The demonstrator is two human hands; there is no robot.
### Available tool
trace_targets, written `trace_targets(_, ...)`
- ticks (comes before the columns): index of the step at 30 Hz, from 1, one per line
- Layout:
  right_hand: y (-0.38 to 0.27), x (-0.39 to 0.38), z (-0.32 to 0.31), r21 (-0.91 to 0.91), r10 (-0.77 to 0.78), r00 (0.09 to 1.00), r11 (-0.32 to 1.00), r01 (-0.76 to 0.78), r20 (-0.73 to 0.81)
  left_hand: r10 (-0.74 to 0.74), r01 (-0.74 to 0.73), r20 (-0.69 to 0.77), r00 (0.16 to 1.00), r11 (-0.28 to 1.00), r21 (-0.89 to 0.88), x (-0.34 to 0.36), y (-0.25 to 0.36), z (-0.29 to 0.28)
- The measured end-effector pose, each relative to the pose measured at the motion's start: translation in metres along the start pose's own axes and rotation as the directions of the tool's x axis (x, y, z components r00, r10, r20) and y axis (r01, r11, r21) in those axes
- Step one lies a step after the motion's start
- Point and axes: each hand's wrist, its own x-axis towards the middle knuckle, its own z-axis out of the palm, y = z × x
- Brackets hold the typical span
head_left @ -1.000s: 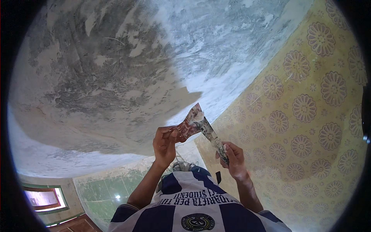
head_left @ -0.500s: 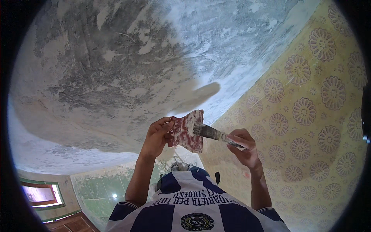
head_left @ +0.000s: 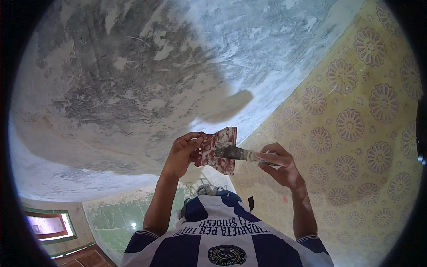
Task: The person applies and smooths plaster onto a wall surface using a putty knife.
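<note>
Scraper (head_left: 234, 152) slid leftward, raised right fingers (head_left: 269, 158) clamping it, left fingers (head_left: 192, 143) a red plate (head_left: 208, 151).

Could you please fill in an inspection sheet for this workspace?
Surface: grey-and-white patchy wall, partly in shadow.
Job's things: red plate, smeared white; scraper, its blade across the plate.
Clutter: greyish item beyond the shirt, too indistinct to name.
Hands: left hand holds the plate's left edge; right hand grips the scraper's handle.
Cables: none identifiable.
Surroundings: yellow flower-patterned wall at right; green tiles and window at lower left.
</note>
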Motion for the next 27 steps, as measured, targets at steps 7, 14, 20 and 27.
trace_targets(7, 0.003, -0.008, -0.019, -0.118, 0.004, 0.999, 0.993, 0.0, 0.037, 0.049, -0.049, -0.065, 0.997, 0.999, -0.004, -0.003, 0.006, -0.013)
trace_targets(14, -0.005, -0.014, -0.015, 0.111, -0.046, 0.997, 0.992, 0.053, -0.063, 0.13, -0.12, -0.17, 0.977, 0.99, 0.071, -0.01, 0.003, 0.003)
trace_targets(20, -0.016, -0.052, 0.012, 0.517, 0.568, 0.819, 0.68, -0.52, 0.077, 0.329, -0.308, -0.224, 0.917, 0.943, 0.125, -0.014, -0.018, 0.02)
trace_targets(27, -0.011, -0.042, 0.049, 0.672, 0.628, 0.777, 0.552, -0.493, 0.054, 0.508, -0.48, -0.162, 0.846, 0.857, 0.186, -0.013, -0.038, 0.035)
